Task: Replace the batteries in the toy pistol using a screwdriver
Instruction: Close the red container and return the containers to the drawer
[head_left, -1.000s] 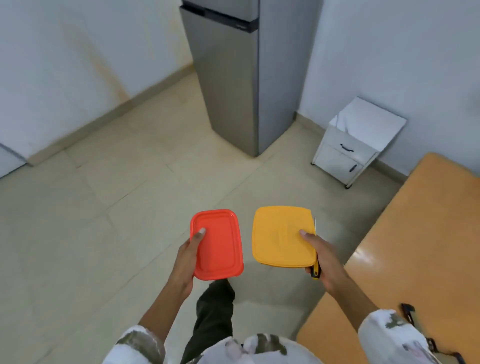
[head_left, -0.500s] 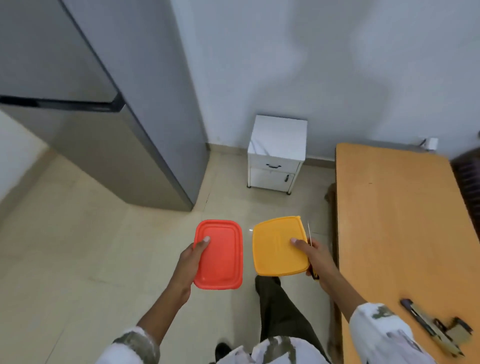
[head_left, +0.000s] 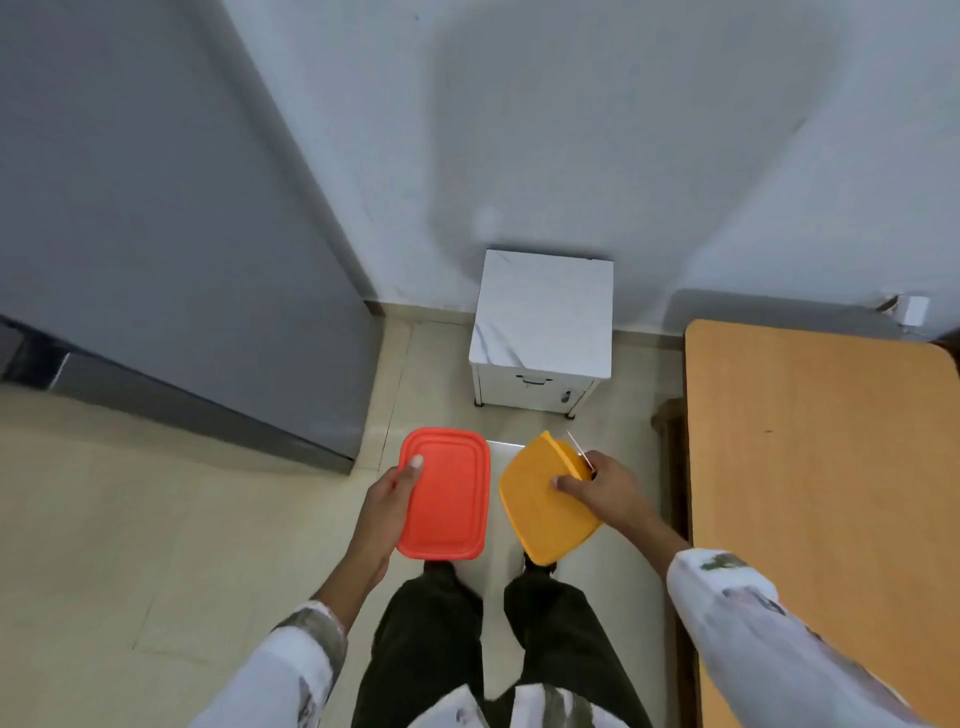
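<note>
I stand over a tiled floor. My left hand (head_left: 390, 499) grips a red lidded plastic box (head_left: 447, 493) by its left edge, thumb on the lid. My right hand (head_left: 602, 488) holds a tilted yellow lidded box (head_left: 540, 506) from its right side. A thin metal screwdriver shaft (head_left: 577, 449) sticks out above that hand, pressed against the yellow box. The toy pistol is out of sight at this moment.
An orange wooden table (head_left: 810, 467) runs along my right. A small white drawer cabinet (head_left: 543, 322) stands against the far wall. A grey refrigerator (head_left: 171, 218) fills the left. My legs in dark trousers (head_left: 488, 639) are below the boxes.
My view has swung further right and down, so the pistol on the table has left the frame. The yellow box has tilted and turned in my right hand. The red box stays level.
</note>
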